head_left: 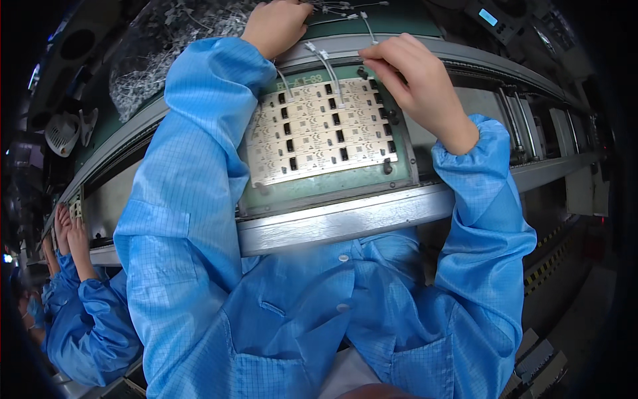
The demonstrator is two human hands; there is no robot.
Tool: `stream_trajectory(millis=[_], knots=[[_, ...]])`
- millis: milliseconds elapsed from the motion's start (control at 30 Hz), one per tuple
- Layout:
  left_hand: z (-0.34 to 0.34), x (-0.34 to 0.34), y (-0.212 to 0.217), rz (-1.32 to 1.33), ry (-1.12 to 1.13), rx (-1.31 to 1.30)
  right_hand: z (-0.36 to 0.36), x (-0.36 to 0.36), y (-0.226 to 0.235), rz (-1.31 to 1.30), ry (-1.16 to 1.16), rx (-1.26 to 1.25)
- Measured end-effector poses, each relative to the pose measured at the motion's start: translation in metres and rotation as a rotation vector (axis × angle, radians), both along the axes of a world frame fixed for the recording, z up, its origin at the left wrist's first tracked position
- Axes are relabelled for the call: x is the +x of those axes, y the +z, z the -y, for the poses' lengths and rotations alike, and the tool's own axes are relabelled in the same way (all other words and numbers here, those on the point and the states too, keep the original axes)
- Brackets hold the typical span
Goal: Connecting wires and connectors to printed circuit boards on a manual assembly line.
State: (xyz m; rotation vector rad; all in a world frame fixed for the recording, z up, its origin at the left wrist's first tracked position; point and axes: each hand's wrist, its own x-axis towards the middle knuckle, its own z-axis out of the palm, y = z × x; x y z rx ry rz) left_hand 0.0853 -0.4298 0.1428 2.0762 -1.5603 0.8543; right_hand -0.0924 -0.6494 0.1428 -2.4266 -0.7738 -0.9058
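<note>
Conveyor line of grey metal curves across the view, carrying a green fixture tray. White circuit panel lies in the tray, set with rows of small black parts. Clear bag of pale components sits at upper left (contents too small to tell). Left hand rests curled on wired parts beyond the panel; grip unclear. Right hand pinches a white wired connector over the panel's top edge.

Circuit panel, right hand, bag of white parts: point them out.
circuit panel (319, 133), head view, panel's middle.
right hand (415, 83), head view, back of hand.
bag of white parts (166, 46), head view, clear bag's middle.
</note>
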Motion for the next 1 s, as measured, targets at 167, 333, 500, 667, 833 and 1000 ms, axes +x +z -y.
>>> stream_trajectory(millis=[167,333,500,667,833,1000], knots=[[0.023,0.009,-0.006,0.093,0.417,0.354,0.009,-0.008,-0.008,-0.021,-0.001,0.128],[0.01,-0.004,0.031,-0.612,0.256,-0.196,-0.017,-0.015,-0.026,-0.17,0.081,0.089],[-0.021,-0.014,0.051,-1.023,-0.025,-0.482,-0.025,-0.027,-0.026,-0.16,0.049,0.007],[-0.061,-0.088,0.059,-1.066,0.032,-0.51,-0.028,-0.033,-0.024,-0.397,0.003,0.086],[-0.092,-0.098,0.031,-1.078,0.024,-0.378,-0.034,-0.03,-0.02,-0.392,0.02,0.029],[-0.103,-0.103,0.029,-1.084,-0.008,-0.372,-0.031,-0.028,-0.019,-0.374,0.052,-0.002]])
